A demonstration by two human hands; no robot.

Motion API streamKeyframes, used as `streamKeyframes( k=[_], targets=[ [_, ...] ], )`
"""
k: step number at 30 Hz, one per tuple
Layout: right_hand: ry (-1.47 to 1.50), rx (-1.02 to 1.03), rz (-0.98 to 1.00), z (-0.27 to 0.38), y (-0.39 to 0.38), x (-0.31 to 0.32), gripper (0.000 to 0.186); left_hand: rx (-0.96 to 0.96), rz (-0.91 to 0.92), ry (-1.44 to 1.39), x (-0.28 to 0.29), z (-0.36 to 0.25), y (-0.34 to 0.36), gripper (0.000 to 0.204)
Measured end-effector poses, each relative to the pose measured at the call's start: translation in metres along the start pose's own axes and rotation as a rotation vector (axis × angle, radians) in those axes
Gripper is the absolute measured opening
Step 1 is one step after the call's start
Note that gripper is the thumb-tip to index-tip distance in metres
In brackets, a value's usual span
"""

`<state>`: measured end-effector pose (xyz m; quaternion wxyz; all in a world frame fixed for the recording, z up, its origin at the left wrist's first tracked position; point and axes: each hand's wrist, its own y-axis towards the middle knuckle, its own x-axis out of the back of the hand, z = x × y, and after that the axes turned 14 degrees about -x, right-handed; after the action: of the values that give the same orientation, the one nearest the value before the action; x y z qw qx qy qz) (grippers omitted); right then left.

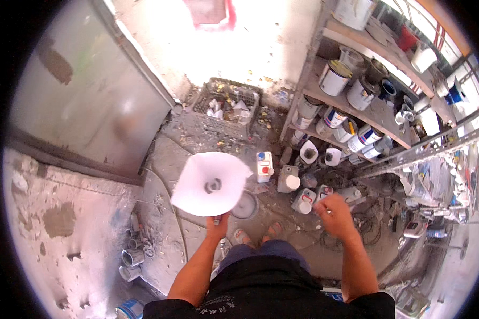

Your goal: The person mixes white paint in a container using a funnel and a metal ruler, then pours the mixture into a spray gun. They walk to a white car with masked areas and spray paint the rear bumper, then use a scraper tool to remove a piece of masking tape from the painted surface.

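In front of me, left of the middle, my left hand (216, 226) is closed under a wide white funnel-like paper cone (197, 183). A grey round opening shows at the cone's centre. A small grey piece sticks out at the fingers, and the rest of the grip is hidden beneath the cone. Off to the right, my right hand (332, 213) is raised with its fingers curled together. Whatever it holds, if anything, is too small to make out. Below it stands a grey-white jug with a round white cap (305, 206).
A metal shelf (351, 101) full of paint cans rises at the right. Beside it stand a white container with blue and red caps (264, 167) and several jugs. A dark crate of rubbish (229, 101) lies ahead. A hose (170, 204) crosses the floor, and a round lid (245, 205) lies near my feet.
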<state>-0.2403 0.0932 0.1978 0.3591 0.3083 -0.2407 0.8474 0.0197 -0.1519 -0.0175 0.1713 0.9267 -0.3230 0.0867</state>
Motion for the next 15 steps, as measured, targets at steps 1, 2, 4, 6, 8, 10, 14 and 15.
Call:
streamKeyframes(
  k=[1, 2, 4, 6, 8, 10, 14, 15],
  targets=[
    [0.015, -0.224, 0.136, -0.03, -0.005, -0.013, 0.019, 0.033, 0.002, 0.075, 0.002, 0.0, 0.005, 0.016],
    [0.054, -0.309, 0.203, -0.058, -0.013, -0.027, 0.02, 0.118, -0.017, 0.129, 0.001, -0.001, 0.009, 0.016],
    [0.106, -0.487, 0.297, -0.105, -0.029, -0.056, 0.02, 0.182, -0.072, -0.1, 0.0, -0.002, 0.017, 0.015],
    [0.186, -0.624, 0.352, -0.138, -0.048, -0.086, 0.019, 0.22, -0.023, 0.004, 0.006, 0.002, 0.031, 0.016],
    [0.177, -0.493, 0.284, -0.16, -0.069, -0.112, 0.021, 0.251, 0.021, 0.002, 0.009, 0.013, 0.043, 0.017],
    [0.232, -0.572, 0.293, -0.175, -0.081, -0.128, 0.022, 0.293, 0.021, 0.016, 0.014, 0.032, 0.056, 0.013],
    [0.328, -0.99, 0.325, -0.185, -0.1, -0.157, 0.023, 0.224, -0.089, -0.018, 0.013, 0.079, 0.071, 0.013],
    [0.341, -1.025, 0.299, -0.183, -0.103, -0.168, 0.023, 0.308, 0.077, 0.123, 0.026, 0.087, 0.081, 0.015]
  ],
)
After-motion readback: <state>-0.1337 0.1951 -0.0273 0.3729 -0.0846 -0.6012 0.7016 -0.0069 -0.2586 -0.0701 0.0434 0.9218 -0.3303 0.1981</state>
